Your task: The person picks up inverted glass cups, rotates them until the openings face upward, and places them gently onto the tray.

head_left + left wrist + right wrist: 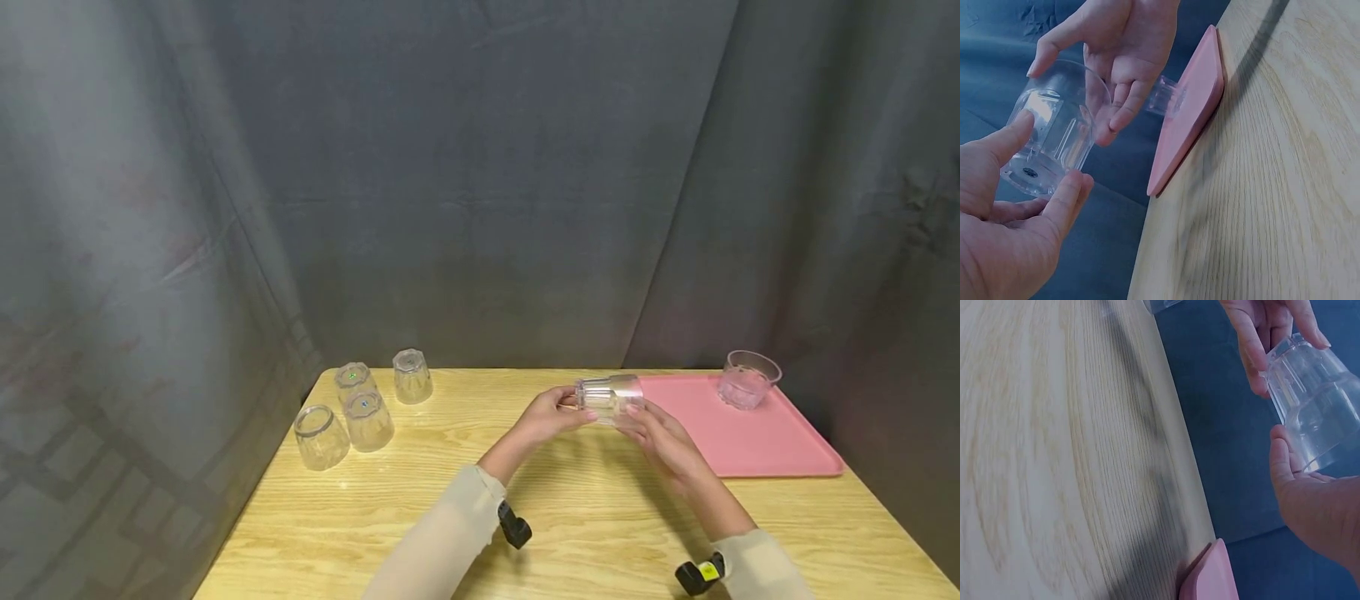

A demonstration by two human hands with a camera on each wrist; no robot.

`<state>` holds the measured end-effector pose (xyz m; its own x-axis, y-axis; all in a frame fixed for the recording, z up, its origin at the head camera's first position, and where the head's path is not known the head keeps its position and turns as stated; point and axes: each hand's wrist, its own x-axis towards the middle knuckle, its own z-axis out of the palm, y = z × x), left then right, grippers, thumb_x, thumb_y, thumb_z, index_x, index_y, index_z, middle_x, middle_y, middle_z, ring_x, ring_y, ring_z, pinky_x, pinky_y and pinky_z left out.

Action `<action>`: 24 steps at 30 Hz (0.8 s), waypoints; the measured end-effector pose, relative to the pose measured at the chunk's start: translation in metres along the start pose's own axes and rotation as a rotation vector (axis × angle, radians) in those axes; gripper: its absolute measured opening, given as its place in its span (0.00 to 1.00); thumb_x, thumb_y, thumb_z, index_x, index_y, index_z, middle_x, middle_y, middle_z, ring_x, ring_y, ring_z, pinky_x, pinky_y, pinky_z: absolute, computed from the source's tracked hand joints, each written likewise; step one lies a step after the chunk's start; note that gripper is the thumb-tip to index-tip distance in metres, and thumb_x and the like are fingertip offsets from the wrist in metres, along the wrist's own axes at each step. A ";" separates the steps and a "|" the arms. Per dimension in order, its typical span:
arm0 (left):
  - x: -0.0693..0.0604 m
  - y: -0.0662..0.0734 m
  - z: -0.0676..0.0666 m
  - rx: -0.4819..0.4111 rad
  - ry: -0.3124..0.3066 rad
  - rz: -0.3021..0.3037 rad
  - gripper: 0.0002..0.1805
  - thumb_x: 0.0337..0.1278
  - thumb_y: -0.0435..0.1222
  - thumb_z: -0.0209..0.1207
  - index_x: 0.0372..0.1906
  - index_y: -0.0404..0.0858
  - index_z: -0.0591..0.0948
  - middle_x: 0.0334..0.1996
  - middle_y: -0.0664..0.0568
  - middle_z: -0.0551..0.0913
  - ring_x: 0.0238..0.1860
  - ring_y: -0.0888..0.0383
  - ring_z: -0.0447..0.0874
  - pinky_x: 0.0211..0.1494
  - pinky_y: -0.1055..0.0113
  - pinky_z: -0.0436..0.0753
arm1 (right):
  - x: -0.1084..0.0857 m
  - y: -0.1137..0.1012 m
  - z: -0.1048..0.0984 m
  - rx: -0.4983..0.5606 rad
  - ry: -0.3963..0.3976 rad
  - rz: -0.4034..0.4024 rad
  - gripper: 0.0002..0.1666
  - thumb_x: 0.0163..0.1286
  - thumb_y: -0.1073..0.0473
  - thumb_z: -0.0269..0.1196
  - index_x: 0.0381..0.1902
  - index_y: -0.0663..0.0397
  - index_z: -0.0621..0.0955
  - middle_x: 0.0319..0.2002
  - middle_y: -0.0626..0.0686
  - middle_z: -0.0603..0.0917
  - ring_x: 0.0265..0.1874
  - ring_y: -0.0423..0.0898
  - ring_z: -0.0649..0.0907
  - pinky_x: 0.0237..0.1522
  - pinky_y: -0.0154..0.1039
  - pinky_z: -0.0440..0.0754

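Observation:
Above the table, a clear drinking glass [611, 397] lies on its side between both hands, its faceted base toward the left and its smooth round rim toward the right. My left hand [551, 417] pinches the base end, thumb on the near side and fingers beneath, as the left wrist view shows. At the rim end, my right hand [663, 442] holds the glass between thumb and fingers. In the right wrist view, right fingertips [1280, 453] touch the glass wall. A small dark mark shows on the base in the left wrist view.
At the right stands a pink tray [765, 446] bearing an upright clear glass [746, 383] near its back right corner. Toward the table's left edge, several clear glasses stand grouped, including an upside-down faceted glass [370, 423] and a rounder glass [322, 442]. Grey curtains [480, 183] surround the table.

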<state>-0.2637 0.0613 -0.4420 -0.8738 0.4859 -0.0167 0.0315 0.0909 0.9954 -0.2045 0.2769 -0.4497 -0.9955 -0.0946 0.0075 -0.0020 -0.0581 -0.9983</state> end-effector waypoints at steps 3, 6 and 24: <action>0.002 0.000 0.004 0.009 -0.001 -0.002 0.38 0.61 0.39 0.70 0.72 0.29 0.68 0.55 0.47 0.81 0.51 0.56 0.84 0.55 0.62 0.84 | -0.001 0.000 -0.004 -0.002 0.002 -0.006 0.41 0.83 0.50 0.49 0.76 0.74 0.49 0.56 0.46 0.76 0.52 0.32 0.81 0.59 0.28 0.76; 0.004 0.000 0.008 0.015 -0.005 0.000 0.38 0.61 0.39 0.69 0.71 0.29 0.69 0.54 0.47 0.82 0.50 0.56 0.84 0.54 0.61 0.84 | -0.001 0.000 -0.008 -0.009 -0.004 -0.012 0.42 0.83 0.49 0.49 0.76 0.75 0.48 0.59 0.50 0.74 0.53 0.31 0.80 0.59 0.27 0.76; 0.018 -0.001 0.036 0.011 0.007 -0.006 0.31 0.61 0.37 0.69 0.66 0.30 0.75 0.47 0.53 0.84 0.42 0.62 0.82 0.49 0.65 0.83 | -0.014 -0.005 -0.033 -0.139 0.033 0.034 0.42 0.83 0.45 0.46 0.77 0.71 0.50 0.49 0.30 0.80 0.51 0.25 0.78 0.67 0.35 0.68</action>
<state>-0.2622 0.1013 -0.4463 -0.8775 0.4790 -0.0223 0.0311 0.1033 0.9942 -0.1934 0.3118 -0.4470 -0.9978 -0.0616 -0.0257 0.0205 0.0834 -0.9963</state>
